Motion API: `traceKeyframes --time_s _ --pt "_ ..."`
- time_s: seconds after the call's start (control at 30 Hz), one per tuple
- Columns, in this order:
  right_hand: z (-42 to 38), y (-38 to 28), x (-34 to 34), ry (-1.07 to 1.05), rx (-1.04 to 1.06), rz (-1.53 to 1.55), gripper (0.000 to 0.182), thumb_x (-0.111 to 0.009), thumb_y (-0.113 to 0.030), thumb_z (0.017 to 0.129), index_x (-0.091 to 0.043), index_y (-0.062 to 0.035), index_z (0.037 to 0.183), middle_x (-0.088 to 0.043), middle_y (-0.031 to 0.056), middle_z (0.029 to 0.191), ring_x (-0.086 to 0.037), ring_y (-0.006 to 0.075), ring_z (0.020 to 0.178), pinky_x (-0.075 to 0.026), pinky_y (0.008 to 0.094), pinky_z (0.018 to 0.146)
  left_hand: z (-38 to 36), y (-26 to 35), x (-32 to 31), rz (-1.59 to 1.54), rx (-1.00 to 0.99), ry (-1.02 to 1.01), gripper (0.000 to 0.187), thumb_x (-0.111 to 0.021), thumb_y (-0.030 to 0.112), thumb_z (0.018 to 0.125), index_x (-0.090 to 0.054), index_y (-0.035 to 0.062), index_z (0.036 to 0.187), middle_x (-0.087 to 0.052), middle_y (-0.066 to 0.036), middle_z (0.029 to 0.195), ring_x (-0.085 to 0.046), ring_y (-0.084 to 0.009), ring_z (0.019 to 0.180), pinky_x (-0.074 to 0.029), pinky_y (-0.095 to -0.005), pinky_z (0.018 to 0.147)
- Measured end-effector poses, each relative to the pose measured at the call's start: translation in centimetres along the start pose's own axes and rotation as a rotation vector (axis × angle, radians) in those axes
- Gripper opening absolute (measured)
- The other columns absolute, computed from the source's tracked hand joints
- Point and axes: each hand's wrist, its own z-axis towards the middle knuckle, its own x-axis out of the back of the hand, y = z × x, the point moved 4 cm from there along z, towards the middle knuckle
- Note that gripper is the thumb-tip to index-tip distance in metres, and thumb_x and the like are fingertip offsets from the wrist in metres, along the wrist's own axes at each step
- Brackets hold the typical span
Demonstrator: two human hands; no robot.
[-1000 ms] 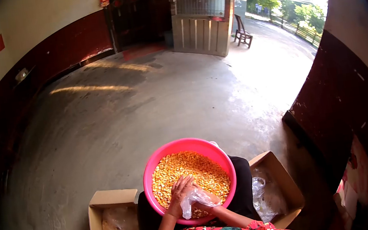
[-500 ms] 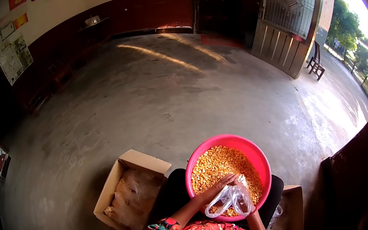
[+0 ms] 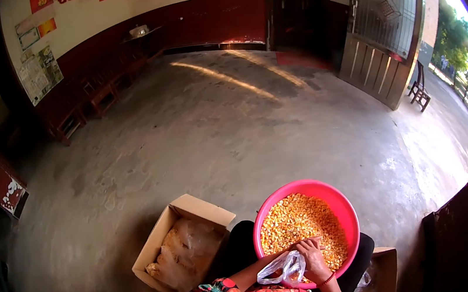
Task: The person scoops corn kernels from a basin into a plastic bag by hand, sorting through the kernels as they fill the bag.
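Observation:
A pink basin (image 3: 345, 202) of loose corn kernels (image 3: 299, 214) rests on my lap. My left hand (image 3: 313, 241) reaches across from the left, low over the kernels. Its fingers stretch out past my right hand, which partly hides it. My right hand (image 3: 316, 260), with a red bracelet at the wrist, has its fingers bent over the left hand, at the edge of a clear plastic bag (image 3: 285, 268). The crumpled bag hangs by my left wrist over the near side of the basin; I cannot tell how firmly the right fingers grip it.
A cardboard box (image 3: 157, 239) at my left contains plastic-covered, tan pieces. Another cardboard box (image 3: 387, 270) stands by my right leg. Concrete floor (image 3: 198, 145) stretches ahead, with wooden stools (image 3: 103, 98) along the left wall. An open door (image 3: 381, 32) and a chair (image 3: 419, 89) are at the right.
My right hand has come up over the left hand, its back now showing beside the bag. The bag has shifted toward my left wrist. The whole view has swung slightly.

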Motion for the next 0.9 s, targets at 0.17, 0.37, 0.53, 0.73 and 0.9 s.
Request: traceKeyframes --time_s 0.17,0.37,0.53,0.73,0.9 --pt "0.1 1.2 -0.5 -0.075 -0.064 0.029 0.033 -0.060 -0.012 0.058 -0.050 -0.0032 0.087 -0.051 0.0118 0.084 -0.047 0.0303 0.088 -0.032 0.0382 0.081 0.0 0.2 -0.3 -0.063 0.040 -0.058 0.036 -0.031 0.022 0.088 -0.042 -0.0012 0.115 -0.046 -0.012 0.114 -0.041 -0.0227 0.109 -0.025 -0.0325 0.099" --pt "0.2 1.9 1.8 0.018 -0.083 0.247 0.047 -0.067 -0.016 0.060 -0.052 -0.0071 0.104 -0.055 0.0113 0.099 -0.051 0.0279 0.094 -0.038 0.0369 0.082 0.8 0.8 -0.7 -0.127 0.056 -0.103 0.036 -0.031 0.022 0.089 -0.046 -0.0030 0.110 -0.050 -0.013 0.109 -0.044 -0.0226 0.106 -0.027 -0.0320 0.097" --pt "-1.9 5.0 2.3 0.033 -0.316 0.797 0.044 -0.058 -0.022 0.080 -0.044 -0.0046 0.118 -0.051 0.0082 0.112 -0.044 0.0160 0.109 -0.037 0.0322 0.091 1.8 1.3 -0.7 -0.166 0.054 -0.117 0.037 -0.030 0.022 0.089 -0.050 -0.0045 0.106 -0.053 -0.013 0.105 -0.047 -0.0226 0.102 -0.029 -0.0317 0.096" --pt "-4.3 8.3 -1.2 0.033 -0.605 1.063 0.038 -0.037 -0.029 0.091 -0.046 -0.0023 0.116 -0.053 0.0067 0.108 -0.046 0.0142 0.104 -0.036 0.0258 0.087 2.3 2.1 -0.2 -0.265 0.036 -0.112 0.039 -0.030 0.022 0.089 -0.054 -0.0064 0.102 -0.057 -0.014 0.100 -0.051 -0.0225 0.098 -0.031 -0.0312 0.095" --pt "-4.7 7.5 -2.7 0.119 -0.668 0.940 0.032 -0.043 -0.025 0.088 -0.052 -0.0016 0.108 -0.055 0.0030 0.096 -0.049 0.0093 0.090 -0.039 0.0209 0.078 1.6 -0.5 1.3 -0.597 0.001 -0.193 0.040 -0.036 0.033 0.088 -0.050 -0.0030 0.098 -0.056 -0.014 0.090 -0.050 -0.0260 0.098 -0.035 -0.0360 0.092"
